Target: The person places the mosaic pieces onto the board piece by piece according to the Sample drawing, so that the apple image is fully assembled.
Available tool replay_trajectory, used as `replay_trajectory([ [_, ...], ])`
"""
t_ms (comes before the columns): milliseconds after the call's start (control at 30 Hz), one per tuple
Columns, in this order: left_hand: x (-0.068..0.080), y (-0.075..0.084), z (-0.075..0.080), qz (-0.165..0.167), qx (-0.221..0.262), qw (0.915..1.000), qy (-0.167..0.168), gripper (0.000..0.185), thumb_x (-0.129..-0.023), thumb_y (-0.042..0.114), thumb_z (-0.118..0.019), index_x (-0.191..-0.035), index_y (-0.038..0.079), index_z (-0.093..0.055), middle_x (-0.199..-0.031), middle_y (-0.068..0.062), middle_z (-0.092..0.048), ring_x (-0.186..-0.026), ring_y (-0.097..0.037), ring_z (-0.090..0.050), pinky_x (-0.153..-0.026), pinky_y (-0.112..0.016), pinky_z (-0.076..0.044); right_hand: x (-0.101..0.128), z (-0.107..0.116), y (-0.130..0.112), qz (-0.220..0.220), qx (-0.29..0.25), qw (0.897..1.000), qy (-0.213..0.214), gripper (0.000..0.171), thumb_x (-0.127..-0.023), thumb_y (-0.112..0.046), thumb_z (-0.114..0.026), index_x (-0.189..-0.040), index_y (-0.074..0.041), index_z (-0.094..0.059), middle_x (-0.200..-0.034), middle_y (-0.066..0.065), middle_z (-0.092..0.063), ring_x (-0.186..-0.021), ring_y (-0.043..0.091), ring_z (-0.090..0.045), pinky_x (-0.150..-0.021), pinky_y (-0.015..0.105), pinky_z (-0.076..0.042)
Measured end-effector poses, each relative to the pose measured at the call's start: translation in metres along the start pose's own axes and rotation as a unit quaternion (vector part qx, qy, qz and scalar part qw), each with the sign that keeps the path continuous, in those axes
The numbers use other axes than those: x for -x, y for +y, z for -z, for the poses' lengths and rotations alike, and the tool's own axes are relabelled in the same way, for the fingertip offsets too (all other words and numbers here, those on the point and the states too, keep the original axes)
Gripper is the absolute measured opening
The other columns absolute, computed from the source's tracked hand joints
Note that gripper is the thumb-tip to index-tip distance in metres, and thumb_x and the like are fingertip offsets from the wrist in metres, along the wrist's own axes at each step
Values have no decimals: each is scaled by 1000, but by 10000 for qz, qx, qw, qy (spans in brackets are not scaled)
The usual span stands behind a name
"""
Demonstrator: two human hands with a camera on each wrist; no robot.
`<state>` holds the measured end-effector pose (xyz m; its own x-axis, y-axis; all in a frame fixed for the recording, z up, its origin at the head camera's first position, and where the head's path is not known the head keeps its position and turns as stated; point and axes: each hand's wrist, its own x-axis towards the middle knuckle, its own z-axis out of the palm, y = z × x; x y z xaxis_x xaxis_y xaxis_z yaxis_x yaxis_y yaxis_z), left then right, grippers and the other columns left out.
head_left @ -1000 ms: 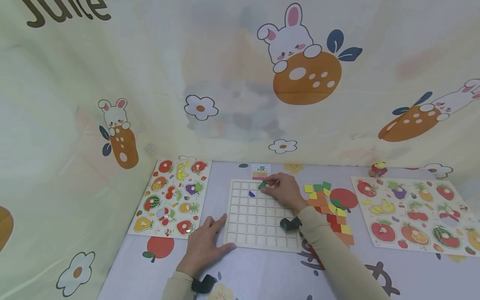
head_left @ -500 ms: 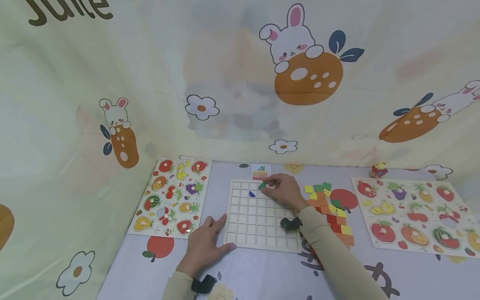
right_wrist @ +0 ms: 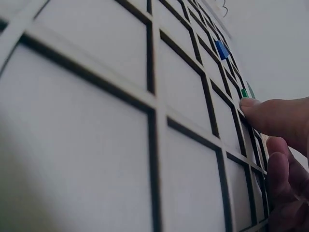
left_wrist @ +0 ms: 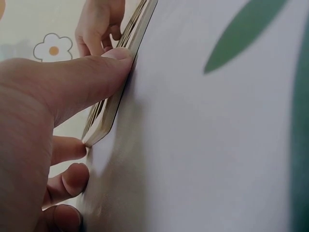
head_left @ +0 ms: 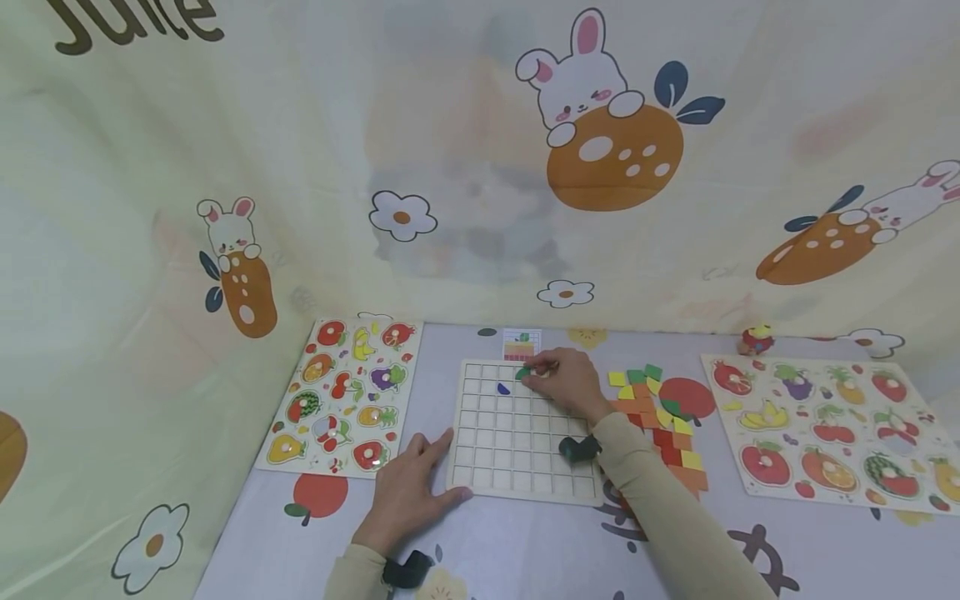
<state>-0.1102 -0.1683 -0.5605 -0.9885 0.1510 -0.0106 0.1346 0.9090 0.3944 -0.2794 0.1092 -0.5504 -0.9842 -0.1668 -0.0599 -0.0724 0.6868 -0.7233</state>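
Note:
A white grid board (head_left: 498, 458) with square cells lies at the middle of the table. My left hand (head_left: 408, 496) rests at its near left corner, thumb (left_wrist: 104, 75) straight against the front edge and index finger along the left side. At the board's far edge my right hand (head_left: 567, 382) pinches a small green piece (head_left: 523, 372) over a top-row cell. Beside the right thumb (right_wrist: 275, 116), some green (right_wrist: 244, 93) shows in the right wrist view. A blue piece with a curved edge (head_left: 503, 388) sits in a cell one row nearer.
A small picture card (head_left: 522, 342) lies just beyond the board. Several yellow, green, orange and red pieces (head_left: 663, 437) lie to its right, partly behind the right forearm. Fruit puzzle boards stand left (head_left: 347, 392) and right (head_left: 832, 437). A small red-and-yellow figure (head_left: 756, 339) is at the back.

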Motion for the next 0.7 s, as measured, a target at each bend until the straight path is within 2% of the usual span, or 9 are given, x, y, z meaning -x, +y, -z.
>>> replay_trajectory([
  [167, 0, 0, 0, 38, 40, 10000, -34, 93, -80, 63, -85, -159, 25, -52, -95, 5, -44, -73, -8, -38, -60, -23, -28, 2, 4, 5, 191, -318, 9993, 51, 32, -90, -33, -85, -119, -20, -80, -105, 2, -72, -91, 22, -60, -79, 36, -46],
  [300, 0, 2, 0, 63, 21, 10000, -47, 93, -80, 63, -85, -158, 26, -53, -95, 5, -44, -73, -8, -39, -60, -23, -29, 7, 18, 15, 287, -510, 9980, 247, 29, -94, -35, -81, -120, -22, -79, -105, 2, -70, -88, 23, -59, -76, 35, -48],
  [500, 1, 2, 0, 39, -35, 10000, -26, 93, -80, 64, -85, -158, 25, -53, -94, 5, -45, -73, -7, -39, -60, -22, -29, 17, 66, 34, -156, 84, 9993, 325, 38, -98, -39, -75, -129, -17, -75, -118, 11, -69, -97, 27, -59, -79, 36, -49],
  [600, 0, 1, -1, 9, -70, 10000, 1, 93, -80, 64, -85, -158, 25, -53, -94, 5, -45, -73, -7, -39, -59, -22, -30, 21, 95, 55, -263, 304, 9986, 330, 42, -100, -38, -73, -133, -11, -72, -123, 15, -69, -101, 30, -62, -80, 34, -51],
  [700, 0, 1, -1, 12, -61, 10000, -5, 93, -80, 64, -85, -158, 25, -52, -95, 5, -46, -73, -7, -39, -60, -22, -30, 25, 120, 78, -245, 399, 9984, 330, 44, -102, -33, -71, -135, -5, -69, -125, 21, -69, -104, 35, -65, -83, 39, -55],
])
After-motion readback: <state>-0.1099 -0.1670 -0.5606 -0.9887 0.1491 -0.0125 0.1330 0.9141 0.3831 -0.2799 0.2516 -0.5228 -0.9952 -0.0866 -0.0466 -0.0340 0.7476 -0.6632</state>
